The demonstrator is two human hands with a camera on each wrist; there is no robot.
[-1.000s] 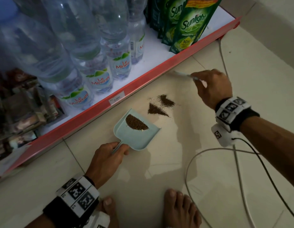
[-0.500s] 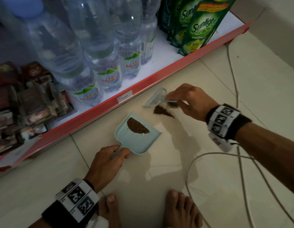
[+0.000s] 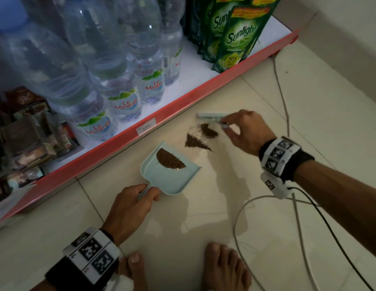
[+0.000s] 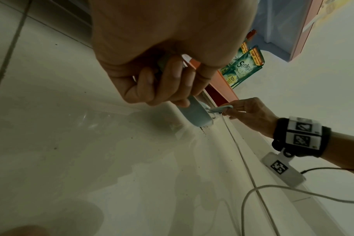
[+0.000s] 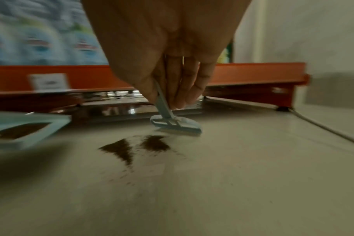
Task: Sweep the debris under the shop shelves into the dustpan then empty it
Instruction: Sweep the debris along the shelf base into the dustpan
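Note:
A pale blue dustpan [image 3: 178,181] lies flat on the tiled floor with a heap of dark brown grains [image 3: 169,159] inside. My left hand [image 3: 130,206] grips its short handle [image 4: 192,110]. Two loose piles of the same grains [image 3: 195,141] [image 5: 139,146] lie on the floor just beyond the pan's open edge. My right hand [image 3: 248,131] pinches the thin handle of a small pale blue brush [image 3: 212,116] [image 5: 176,124]. The brush head stands on the floor just behind the farther pile, near the shelf's red edge.
A red-edged bottom shelf [image 3: 182,101] runs diagonally, loaded with water bottles [image 3: 124,97] and green Sunlight pouches [image 3: 237,43]. A low dark gap shows under it [image 5: 111,97]. White and black cables [image 3: 241,208] trail over the floor at right. Bare feet [image 3: 222,267] stand near the bottom edge.
The brush swung left onto the grains half a second ago, then drew back right and away; it now stands behind the farther pile. The dustpan and left hand stay put.

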